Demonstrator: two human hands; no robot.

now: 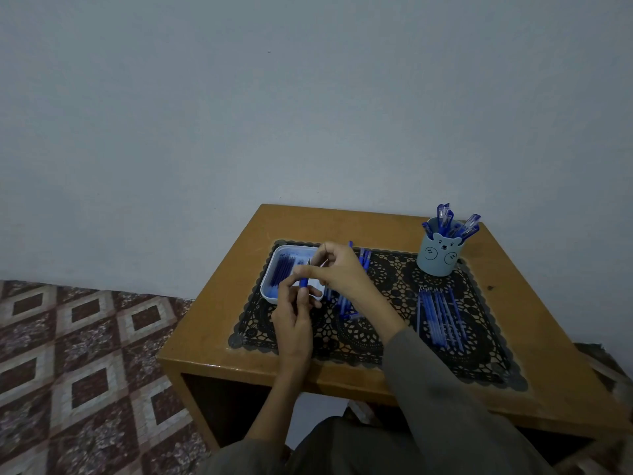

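- Left hand (294,311) grips the blue pen (304,282) by its barrel, tip up, over the white tray (270,270).
- Right hand (337,269) pinches the pen's upper end.
- Tray sits toward the worktop's (221,299) left edge.
- Pen cup (440,258) stands near the far right corner.

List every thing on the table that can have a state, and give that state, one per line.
Pen: upright, tip up, held off the table.
Left grip: holds the pen's lower part.
Right grip: pinches the pen near its tip.
Tray: open, holding refills.
Bear cup: upright, full of pens.
Loose refills: lying flat on the mat.
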